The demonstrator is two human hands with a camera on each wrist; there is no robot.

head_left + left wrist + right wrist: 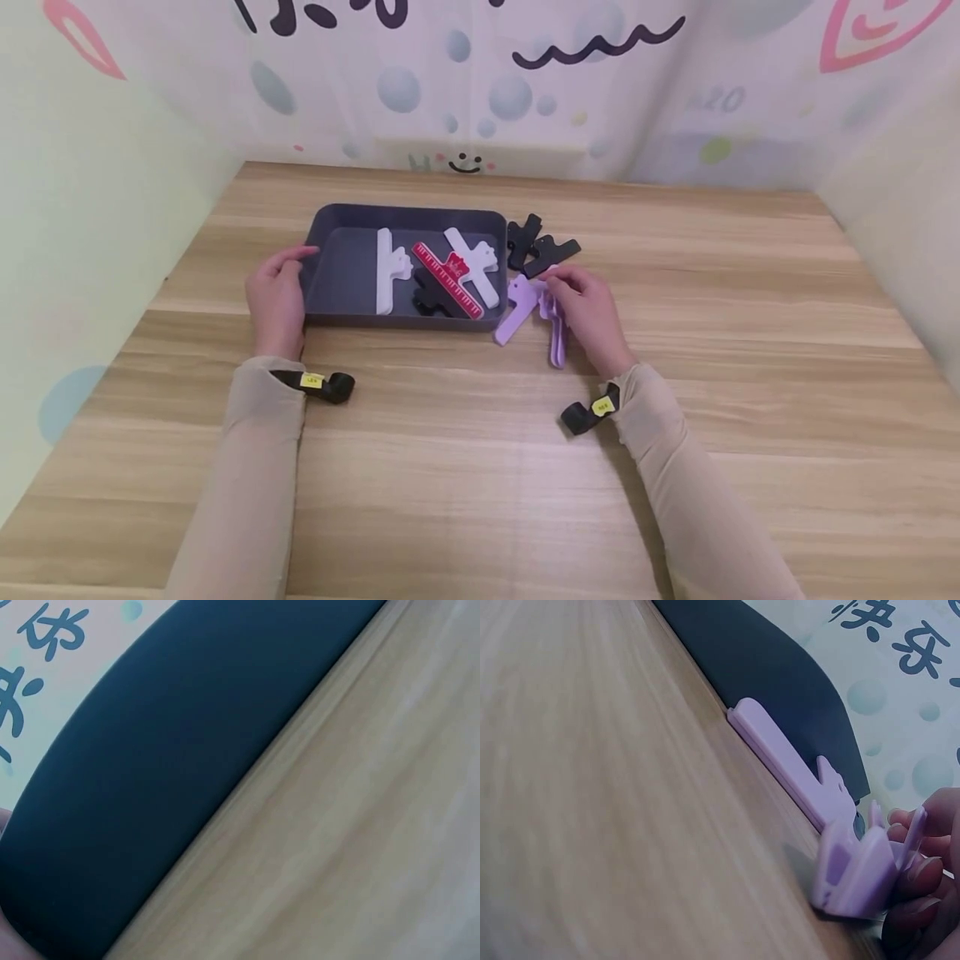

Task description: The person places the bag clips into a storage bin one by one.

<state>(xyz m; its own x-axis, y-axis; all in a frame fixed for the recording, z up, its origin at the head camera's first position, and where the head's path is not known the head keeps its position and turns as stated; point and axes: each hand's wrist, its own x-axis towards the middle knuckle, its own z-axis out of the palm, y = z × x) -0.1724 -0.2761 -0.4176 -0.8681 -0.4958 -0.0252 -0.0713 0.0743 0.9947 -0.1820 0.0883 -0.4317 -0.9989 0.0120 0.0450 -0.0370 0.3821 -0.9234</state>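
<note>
A dark grey tray [341, 319] lies on the table, with my left hand [275, 304] gripping its left end. In the left wrist view, the tray's wall [172, 727] covers most of the finger contact. Beyond the tray's right end, my right hand [594, 318] pinches a purple clip [557, 337] by its handle. Seen from the right wrist, that clip [862, 874] has its long jaw end low over the wood. Another purple clip [514, 312] lies against the tray's right corner, just left of the held one.
Inside the tray are a white clip [385, 275], another white clip [480, 271], a red clip with piano-key markings [450, 279] and a black clip [429, 296]. Black clips [553, 254] lie outside, behind the right hand. A printed cloth [480, 100] hangs behind the table.
</note>
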